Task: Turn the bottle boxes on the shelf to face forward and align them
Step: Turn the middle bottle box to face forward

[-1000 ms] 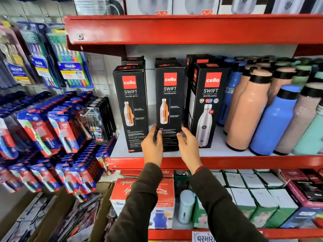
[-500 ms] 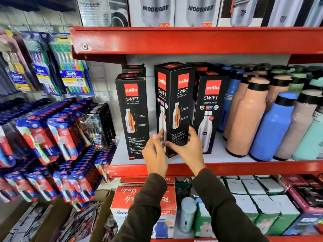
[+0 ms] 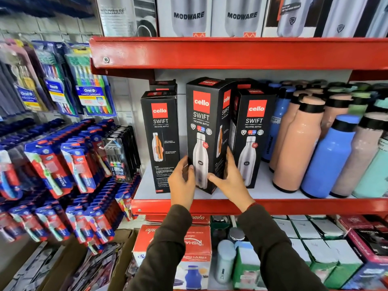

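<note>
Three black Cello Swift bottle boxes stand at the front of the red shelf [image 3: 294, 205]. The left box [image 3: 160, 133] shows an orange-banded bottle side. The right box [image 3: 253, 131] shows a steel bottle face. Both my hands hold the middle box [image 3: 204, 127] near its base, and it stands slightly angled, its steel bottle face mostly toward me and its orange-bottle side visible on the right. My left hand [image 3: 182, 181] grips its lower left edge. My right hand [image 3: 231, 179] wraps its lower right corner. More black boxes stand behind, mostly hidden.
Loose bottles, peach [image 3: 296, 143] and blue [image 3: 329, 158], crowd the shelf right of the boxes. Toothbrush packs [image 3: 69, 156] hang at left. Modware boxes [image 3: 189, 15] sit on the upper shelf. Cartons and small boxes fill the lower shelf [image 3: 174, 248].
The middle box has been rotated in my hands: a second ago its orange-bottle side faced me, now the steel bottle face does. The camera has moved closer and tilted up.
</note>
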